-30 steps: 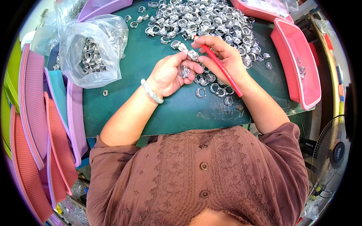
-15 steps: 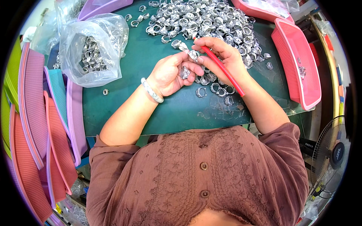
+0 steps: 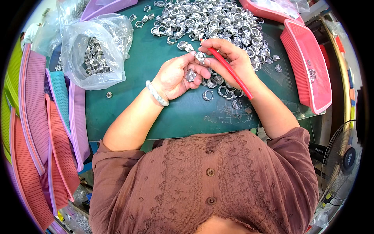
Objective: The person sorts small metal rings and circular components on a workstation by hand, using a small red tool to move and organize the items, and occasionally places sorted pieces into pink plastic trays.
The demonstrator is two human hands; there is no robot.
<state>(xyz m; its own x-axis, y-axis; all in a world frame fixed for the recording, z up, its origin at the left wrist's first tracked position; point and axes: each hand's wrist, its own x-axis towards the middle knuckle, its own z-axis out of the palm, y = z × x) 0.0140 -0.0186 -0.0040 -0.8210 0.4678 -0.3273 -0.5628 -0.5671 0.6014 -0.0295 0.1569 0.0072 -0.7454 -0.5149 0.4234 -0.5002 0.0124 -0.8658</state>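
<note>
My left hand lies palm up on the green mat, cupping a few silver metal rings; a pale bracelet circles its wrist. My right hand grips a thin red stick that slants down to the right, and its fingertips pinch one silver ring just above the left palm. A big heap of silver rings covers the mat beyond both hands, and a few loose rings lie under the right wrist.
A clear plastic bag of rings sits at the left. A pink basket tray stands at the right, another pink tray behind it. Stacked coloured mesh trays line the left edge. A fan stands at lower right.
The right hand has lifted slightly and brought a ring to its fingertips over the left palm; the left hand has barely moved.
</note>
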